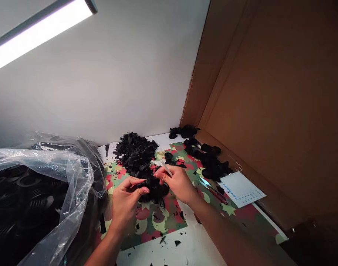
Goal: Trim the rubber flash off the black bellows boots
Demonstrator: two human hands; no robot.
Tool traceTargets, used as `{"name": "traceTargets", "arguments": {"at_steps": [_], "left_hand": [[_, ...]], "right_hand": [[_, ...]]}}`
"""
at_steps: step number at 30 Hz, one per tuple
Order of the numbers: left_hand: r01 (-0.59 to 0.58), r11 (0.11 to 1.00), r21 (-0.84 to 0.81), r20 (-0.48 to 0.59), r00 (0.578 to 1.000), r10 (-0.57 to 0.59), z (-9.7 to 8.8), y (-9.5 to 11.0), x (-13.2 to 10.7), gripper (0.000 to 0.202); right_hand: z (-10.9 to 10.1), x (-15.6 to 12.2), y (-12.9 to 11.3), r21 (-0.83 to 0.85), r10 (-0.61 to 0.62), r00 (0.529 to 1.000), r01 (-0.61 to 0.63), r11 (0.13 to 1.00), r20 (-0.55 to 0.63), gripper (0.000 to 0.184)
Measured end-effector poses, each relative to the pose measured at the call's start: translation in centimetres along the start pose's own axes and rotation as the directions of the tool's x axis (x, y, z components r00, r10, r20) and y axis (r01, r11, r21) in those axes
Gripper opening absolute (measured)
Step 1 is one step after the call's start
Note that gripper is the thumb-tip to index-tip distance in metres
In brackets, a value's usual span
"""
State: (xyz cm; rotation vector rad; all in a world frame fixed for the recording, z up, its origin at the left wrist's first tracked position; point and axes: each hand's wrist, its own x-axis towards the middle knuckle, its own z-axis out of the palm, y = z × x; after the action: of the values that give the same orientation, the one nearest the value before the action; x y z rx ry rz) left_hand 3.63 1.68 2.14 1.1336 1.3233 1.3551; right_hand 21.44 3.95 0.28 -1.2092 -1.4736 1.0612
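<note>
My left hand (124, 199) is closed, pinching a small black rubber part (145, 183) with a rounded, ring-like end between thumb and fingers. Close beside it, my right hand (179, 181) is closed around a thin white stick-like tool (166, 167) that slants up past the knuckles. The tool's working end is hidden, so I cannot tell whether it touches the rubber part. More black rubber pieces (155, 194) lie under and between the two hands. Behind them rises a heap of black rubber scraps (135, 151).
A clear plastic bag (77, 166) full of black ribbed parts stands at the left. Scissors (213, 190) and a white printed card (242, 189) lie to the right. Black pieces (210, 159) line the cardboard wall (269, 111). A camouflage-patterned sheet (146, 236) covers part of the white tabletop.
</note>
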Motion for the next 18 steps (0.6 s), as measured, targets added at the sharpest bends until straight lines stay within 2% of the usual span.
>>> {"name": "traceTargets", "arguments": {"at_steps": [3, 6, 12, 15, 18], "left_hand": [[-0.001, 1.0, 0.006, -0.001, 1.0, 0.001, 0.0, 0.1, 0.0, 0.02], [-0.017, 0.999, -0.027, 0.026, 1.0, 0.017, 0.1, 0.0, 0.1, 0.023], [0.049, 0.951, -0.304, 0.066, 0.997, -0.031, 0.4, -0.3, 0.0, 0.03], [0.032, 0.971, -0.239, 0.111, 0.994, -0.005, 0.1, -0.1, 0.0, 0.028], [-0.085, 0.993, -0.079, 0.099, 0.991, 0.092, -0.1, 0.3, -0.1, 0.026]], "right_hand": [[0.7, -0.7, -0.8, 0.136, 0.064, 0.987, -0.084, 0.987, 0.146, 0.05], [1.3, -1.1, -1.6, 0.283, 0.068, 0.982, -0.117, 0.952, 0.174, 0.05], [1.8, -1.5, -2.3, 0.558, 0.143, 0.957, -0.265, 0.787, 0.253, 0.05], [1.8, -1.6, -2.5, 0.604, 0.142, 0.955, -0.275, 0.748, 0.259, 0.052], [1.7, -1.6, -2.5, 0.608, 0.148, 0.956, -0.276, 0.744, 0.253, 0.053]]}}
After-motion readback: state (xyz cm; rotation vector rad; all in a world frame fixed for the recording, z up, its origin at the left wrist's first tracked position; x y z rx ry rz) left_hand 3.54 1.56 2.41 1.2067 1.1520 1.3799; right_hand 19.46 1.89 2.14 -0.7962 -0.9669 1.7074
